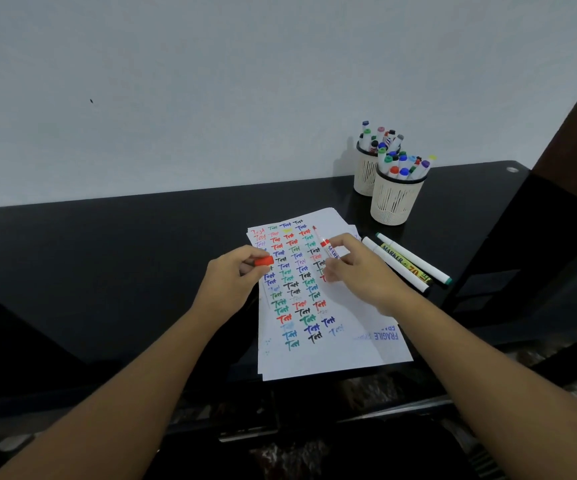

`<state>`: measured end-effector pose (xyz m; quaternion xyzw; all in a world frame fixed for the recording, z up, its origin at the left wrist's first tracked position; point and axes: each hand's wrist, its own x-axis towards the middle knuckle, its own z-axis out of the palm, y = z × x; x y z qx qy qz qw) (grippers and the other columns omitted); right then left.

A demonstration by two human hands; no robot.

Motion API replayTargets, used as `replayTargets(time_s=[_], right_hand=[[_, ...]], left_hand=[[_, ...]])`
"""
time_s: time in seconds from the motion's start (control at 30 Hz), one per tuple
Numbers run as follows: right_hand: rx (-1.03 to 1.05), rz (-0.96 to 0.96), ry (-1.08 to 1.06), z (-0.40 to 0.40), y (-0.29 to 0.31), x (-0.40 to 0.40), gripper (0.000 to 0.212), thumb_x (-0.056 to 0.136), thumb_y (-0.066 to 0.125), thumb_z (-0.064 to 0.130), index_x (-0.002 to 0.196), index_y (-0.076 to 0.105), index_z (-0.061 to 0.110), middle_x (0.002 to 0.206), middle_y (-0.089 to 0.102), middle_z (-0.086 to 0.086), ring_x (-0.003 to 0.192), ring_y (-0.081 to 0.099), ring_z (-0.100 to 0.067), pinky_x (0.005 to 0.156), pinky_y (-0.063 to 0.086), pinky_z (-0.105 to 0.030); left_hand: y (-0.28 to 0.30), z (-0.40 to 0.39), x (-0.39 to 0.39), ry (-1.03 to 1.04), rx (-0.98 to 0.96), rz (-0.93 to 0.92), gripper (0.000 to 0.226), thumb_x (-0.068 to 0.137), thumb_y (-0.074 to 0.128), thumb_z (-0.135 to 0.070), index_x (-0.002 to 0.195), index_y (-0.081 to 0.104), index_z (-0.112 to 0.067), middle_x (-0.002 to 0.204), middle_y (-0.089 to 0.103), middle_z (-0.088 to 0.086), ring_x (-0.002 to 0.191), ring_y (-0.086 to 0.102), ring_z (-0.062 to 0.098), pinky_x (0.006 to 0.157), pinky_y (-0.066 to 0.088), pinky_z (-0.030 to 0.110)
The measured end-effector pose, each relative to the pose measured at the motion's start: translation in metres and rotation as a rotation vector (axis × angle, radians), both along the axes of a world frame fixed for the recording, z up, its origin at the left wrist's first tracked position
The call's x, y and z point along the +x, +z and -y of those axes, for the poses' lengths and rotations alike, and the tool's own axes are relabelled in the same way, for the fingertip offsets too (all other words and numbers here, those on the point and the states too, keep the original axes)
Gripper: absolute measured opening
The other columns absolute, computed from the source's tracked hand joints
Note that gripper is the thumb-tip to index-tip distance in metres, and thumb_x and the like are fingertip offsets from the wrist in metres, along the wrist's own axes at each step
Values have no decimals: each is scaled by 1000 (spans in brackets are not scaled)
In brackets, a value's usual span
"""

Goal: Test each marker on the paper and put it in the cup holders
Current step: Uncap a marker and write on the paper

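A white sheet of paper [346,327] lies on the black table, covered with several coloured "Test" scribbles. My right hand [359,271] pinches an uncapped red marker [323,241] over the sheet, its tip pointing away from me. My left hand [235,271] grips the marker's red cap [264,261] at the paper's left edge. Three capped markers [408,263] lie side by side to the right of the paper. Two cream slotted cup holders stand at the back right, the near cup holder [392,206] and the far cup holder [365,176], both packed with several markers.
The black glossy table [124,244] stands against a pale wall. A dark panel [557,216] rises at the right end of the table. More sheets are stacked under the paper; one shows blue "FRAGILE" print [385,336].
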<state>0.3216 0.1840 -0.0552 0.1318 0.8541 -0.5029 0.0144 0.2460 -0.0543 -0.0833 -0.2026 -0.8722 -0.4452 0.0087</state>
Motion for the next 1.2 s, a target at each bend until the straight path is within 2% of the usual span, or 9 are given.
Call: replayTargets(time_s=[0.07,0.13,0.23,0.47,0.8,0.9,0.97,1.07,1.2], right_hand=[[166,-48,77,-1,6,2,24,107,54,33,128,56,43,118,72,6,105,69,-14,94,54,-36],[352,-80,138,-1,9,1,32,106,56,32,137,57,40,138,63,10,120,63,-15,98,48,-31],[482,-105,198,-2,7,-3,35,106,56,31,140,59,41,148,57,13,131,56,-15,103,45,-31],[576,-147,236,-2,0,-8,35,105,57,34,138,59,45,135,66,7,116,62,-16,99,54,-41],[725,-187,312,8,5,-10,35,106,56,36,140,54,42,140,63,11,117,63,-13,90,56,-33],[828,-205,368,5,10,-10,36,108,51,36,143,51,41,139,63,9,119,61,-16,95,55,-36],[856,-220,363,2,13,-11,37,108,48,37,145,51,42,139,62,9,121,60,-16,97,53,-37],[875,-230,385,0,16,-12,37,109,47,37,146,52,43,138,63,9,122,59,-15,96,50,-35],[850,-236,382,0,12,-12,37,108,48,39,144,54,44,136,64,11,119,59,-13,92,48,-31]], left_hand=[[1,-3,0,5,0,2,24,92,73,-24,116,70,-27,108,71,-12,89,69,-2,80,60,24],[4,-4,-1,11,-6,-12,26,92,73,-25,117,70,-27,110,71,-11,89,69,-1,79,59,20],[5,-7,-2,11,-19,-34,27,92,73,-25,119,70,-26,113,71,-9,88,69,2,81,59,22],[9,-13,2,-32,-18,-42,24,91,73,-27,114,69,-33,114,70,-12,88,69,-1,77,58,19],[20,-13,6,-96,-77,-40,28,89,75,-26,117,71,-27,107,72,-12,88,71,1,80,58,21],[27,-10,4,-147,-160,-74,28,89,75,-25,118,72,-26,102,69,-16,88,69,0,80,55,17],[30,-9,3,-171,-189,-71,28,90,75,-24,118,72,-27,101,68,-17,88,69,0,82,56,20],[32,-7,2,-183,-207,-46,27,89,76,-23,116,72,-26,98,70,-17,87,69,0,83,58,23],[38,-7,3,-206,-209,-13,26,89,76,-22,114,73,-28,97,69,-22,89,67,-6,79,56,16]])
